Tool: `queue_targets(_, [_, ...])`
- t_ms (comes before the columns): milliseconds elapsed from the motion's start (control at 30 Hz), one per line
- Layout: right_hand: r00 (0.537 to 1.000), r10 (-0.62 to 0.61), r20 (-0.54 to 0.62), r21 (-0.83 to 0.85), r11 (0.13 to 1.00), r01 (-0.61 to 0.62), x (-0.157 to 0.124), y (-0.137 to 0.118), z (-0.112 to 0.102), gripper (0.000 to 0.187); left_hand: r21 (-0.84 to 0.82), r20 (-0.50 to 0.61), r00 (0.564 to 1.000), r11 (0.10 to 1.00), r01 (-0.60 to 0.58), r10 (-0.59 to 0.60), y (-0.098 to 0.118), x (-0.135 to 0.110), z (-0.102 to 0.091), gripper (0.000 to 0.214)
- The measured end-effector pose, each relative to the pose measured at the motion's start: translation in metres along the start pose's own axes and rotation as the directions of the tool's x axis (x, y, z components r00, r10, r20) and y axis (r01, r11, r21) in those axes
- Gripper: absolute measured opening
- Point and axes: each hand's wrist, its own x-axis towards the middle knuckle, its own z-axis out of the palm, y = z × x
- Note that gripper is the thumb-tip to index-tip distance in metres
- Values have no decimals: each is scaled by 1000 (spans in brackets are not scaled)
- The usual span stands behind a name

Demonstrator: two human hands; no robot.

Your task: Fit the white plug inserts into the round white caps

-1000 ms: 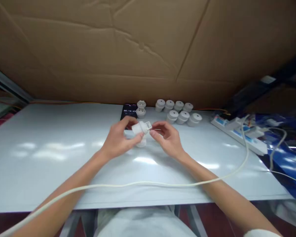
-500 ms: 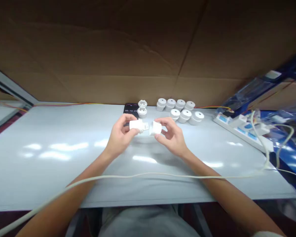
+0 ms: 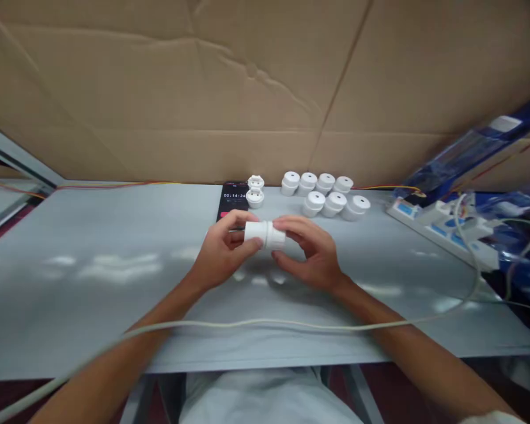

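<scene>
A white cylindrical housing lies sideways above the table, pinched between the thumb and fingers of my left hand. Its ribbed white cap now meets the right end, with a raised ring at the seam. The fingers of my right hand rest over the top of the cap, and its thumb sits just below. Behind my hands stand two white parts with their inner faces showing. What is inside the held housing is hidden.
Several closed white housings stand in two rows at the back right. A phone showing a timer lies behind my left hand. A white power strip with plugs is at right. A pale cable crosses over both forearms.
The gap between the two white parts has closed, and the cap now sits against the housing. The inner tab that showed between them is covered. The view has brightened.
</scene>
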Motion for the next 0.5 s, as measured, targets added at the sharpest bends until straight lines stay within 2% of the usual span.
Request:
queue_targets(100, [998, -58, 34, -138, 988, 62, -3, 0, -3, 40, -37, 41, 993, 993, 109, -107, 2, 2, -2, 29])
queue_targets(167, [990, -100, 102, -205, 971, 119, -4, 1, -5, 37, -49, 100, 974, 977, 208, -203, 2, 3, -3, 31])
queue_targets(233, [979, -126, 161, -219, 963, 160, -5, 1, -7, 35, -49, 159, 948, 957, 286, -275, 2, 4, -4, 37])
queue_targets(300, [979, -117, 165, -205, 967, 150, -4, 1, -9, 35, -46, 207, 930, 946, 320, -304, 0, 4, -4, 42])
queue_targets(367, [991, -55, 123, -169, 983, 76, -3, -1, -9, 35, -42, 214, 942, 961, 272, -257, -2, 4, -6, 39])
queue_targets(433, [994, 94, 63, -67, 994, -90, -1, -2, -9, 36, -4, 209, 970, 991, 132, -128, -4, 4, -8, 32])
queue_targets(500, [945, 324, 52, 108, 939, -327, 1, -1, -6, 37, 66, 221, 974, 995, -69, 53, -6, 3, -11, 31])
